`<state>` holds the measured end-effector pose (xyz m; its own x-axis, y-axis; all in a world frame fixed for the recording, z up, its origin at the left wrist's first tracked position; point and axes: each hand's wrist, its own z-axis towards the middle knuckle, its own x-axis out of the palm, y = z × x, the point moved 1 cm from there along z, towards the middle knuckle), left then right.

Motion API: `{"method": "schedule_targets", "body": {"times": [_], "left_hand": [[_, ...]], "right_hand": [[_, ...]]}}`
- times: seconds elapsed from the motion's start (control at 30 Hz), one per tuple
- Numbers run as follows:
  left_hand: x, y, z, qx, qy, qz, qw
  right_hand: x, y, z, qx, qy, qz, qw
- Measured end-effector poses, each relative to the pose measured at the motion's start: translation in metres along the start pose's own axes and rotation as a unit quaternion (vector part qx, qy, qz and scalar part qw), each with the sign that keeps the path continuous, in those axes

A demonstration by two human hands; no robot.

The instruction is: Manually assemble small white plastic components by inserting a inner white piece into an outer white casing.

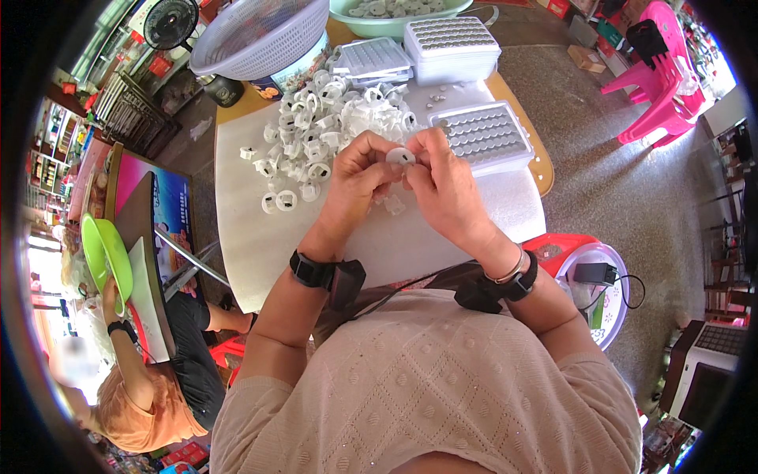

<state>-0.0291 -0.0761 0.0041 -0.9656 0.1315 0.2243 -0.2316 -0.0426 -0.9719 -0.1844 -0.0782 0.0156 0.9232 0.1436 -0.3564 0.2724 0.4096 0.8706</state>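
Note:
Between my two hands, over the white-covered table [260, 245], is a small white round plastic part [401, 156] with a dark slot in its face. My left hand [359, 175] pinches it from the left, and the fingers of my right hand [446, 182] close on its right edge. Just beyond my left hand spreads a heap of similar white plastic parts [294, 141]. A tray with rows of small silvery round pieces [487, 136] lies next to my right hand. Under my hands, a clear scrap [395, 205] rests on the cover.
Stacked trays [452, 63] stand at the back right, beside a smaller tray stack [371, 57]. A lavender basket [264, 47] and a green basin [399, 24] are farther back. To the left, another person in an orange top [142, 403] holds a green bowl [103, 257].

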Motion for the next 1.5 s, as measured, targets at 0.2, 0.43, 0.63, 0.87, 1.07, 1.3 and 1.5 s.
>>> {"method": "schedule_targets", "body": {"times": [0.2, 0.43, 0.63, 0.87, 1.07, 1.3, 1.5], "left_hand": [[-0.002, 0.004, -0.002, 0.019, -0.015, 0.107, 0.994], [0.008, -0.035, -0.007, -0.038, -0.127, 0.106, 0.986], [-0.022, -0.072, 0.077, 0.004, -0.067, 0.132, 0.989], [-0.013, -0.094, 0.115, 0.071, -0.105, 0.122, 0.984], [-0.064, -0.057, 0.013, 0.084, -0.178, 0.287, 0.937], [-0.11, -0.03, -0.094, -0.028, -0.397, 0.495, 0.772], [-0.07, -0.009, -0.074, 0.034, -0.247, 0.427, 0.869]], "right_hand": [[-0.001, -0.002, 0.004, 0.013, 0.006, -0.011, 1.0], [-0.021, 0.02, -0.011, 0.001, 0.053, 0.026, 0.998], [-0.024, 0.008, -0.031, -0.055, 0.201, 0.01, 0.978], [-0.018, -0.022, -0.03, -0.057, 0.16, 0.062, 0.984], [-0.022, -0.03, -0.034, 0.009, 0.172, 0.119, 0.978], [-0.02, -0.031, -0.04, -0.026, 0.155, 0.081, 0.984], [-0.018, -0.029, -0.042, -0.046, 0.143, 0.057, 0.987]]}}
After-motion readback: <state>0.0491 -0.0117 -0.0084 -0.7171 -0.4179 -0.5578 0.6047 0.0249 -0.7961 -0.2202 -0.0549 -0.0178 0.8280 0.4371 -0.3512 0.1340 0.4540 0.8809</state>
